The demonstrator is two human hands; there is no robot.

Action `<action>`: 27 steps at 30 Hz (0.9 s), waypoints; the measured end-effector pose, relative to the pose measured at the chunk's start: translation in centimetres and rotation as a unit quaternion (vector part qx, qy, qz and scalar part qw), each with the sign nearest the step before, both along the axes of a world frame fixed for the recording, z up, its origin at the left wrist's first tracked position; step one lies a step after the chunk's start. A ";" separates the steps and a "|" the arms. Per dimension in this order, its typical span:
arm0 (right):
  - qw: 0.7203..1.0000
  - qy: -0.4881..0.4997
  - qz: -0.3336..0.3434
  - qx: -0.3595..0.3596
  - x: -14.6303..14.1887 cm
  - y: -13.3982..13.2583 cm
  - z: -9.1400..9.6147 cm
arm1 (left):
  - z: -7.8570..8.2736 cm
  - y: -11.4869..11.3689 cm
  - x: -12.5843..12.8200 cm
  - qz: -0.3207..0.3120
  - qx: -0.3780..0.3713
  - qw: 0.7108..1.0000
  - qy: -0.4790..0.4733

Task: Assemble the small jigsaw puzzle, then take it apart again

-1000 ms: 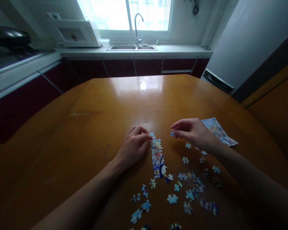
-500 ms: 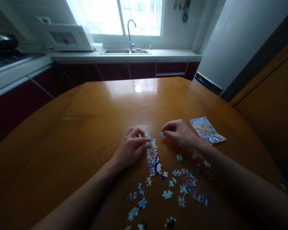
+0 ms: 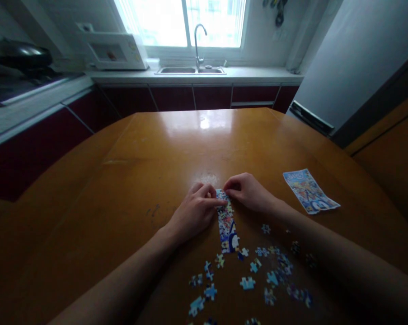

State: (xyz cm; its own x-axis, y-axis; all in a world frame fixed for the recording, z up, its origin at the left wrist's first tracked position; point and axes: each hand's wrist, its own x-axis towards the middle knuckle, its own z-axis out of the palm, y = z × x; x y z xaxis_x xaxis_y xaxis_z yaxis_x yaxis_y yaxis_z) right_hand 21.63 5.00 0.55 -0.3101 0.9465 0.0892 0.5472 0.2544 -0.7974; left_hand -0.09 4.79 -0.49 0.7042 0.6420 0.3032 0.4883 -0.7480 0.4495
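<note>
A narrow strip of joined jigsaw pieces (image 3: 227, 222) lies on the wooden table, running away from me. My left hand (image 3: 199, 205) rests along its left side, index finger stretched across the upper part and the other fingers bent, gripping nothing. At the strip's upper right edge, my right hand (image 3: 246, 192) pinches a puzzle piece between thumb and fingertips. That piece is mostly hidden by the fingers, and I cannot tell whether it is locked in. Loose puzzle pieces (image 3: 247, 283) are scattered near the strip's lower end and under my right forearm.
A creased picture sheet (image 3: 310, 192) with a similar design lies to the right on the table (image 3: 156, 149). Beyond the table are a counter with a sink (image 3: 177, 70), a microwave (image 3: 110, 52), a pan (image 3: 19, 54) on the stove and a grey fridge (image 3: 353, 58).
My right hand has moved left with the puzzle piece, from beside the strip to its upper right edge. My left hand stays on the strip. The whole view has shifted slightly.
</note>
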 end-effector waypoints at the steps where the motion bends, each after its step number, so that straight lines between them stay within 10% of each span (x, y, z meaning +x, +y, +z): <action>1: 1.000 -0.006 0.000 0.008 -0.1 -0.1 0.0 | 0.0 0.0 0.0 -0.001 0.000 1.000 -0.002; 27: 0.989 -0.038 -0.112 0.086 0.7 -3.3 1.8 | 0.1 -0.1 0.0 0.018 -0.018 0.999 -0.037</action>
State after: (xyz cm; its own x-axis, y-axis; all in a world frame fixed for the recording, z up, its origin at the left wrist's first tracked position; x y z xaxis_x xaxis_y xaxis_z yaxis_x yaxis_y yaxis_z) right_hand 22.32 1.68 2.35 -0.1052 0.9653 0.2391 0.6613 0.2475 -0.7081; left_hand -0.05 4.69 -0.43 0.6571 0.6779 0.3297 0.4793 -0.7133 0.5113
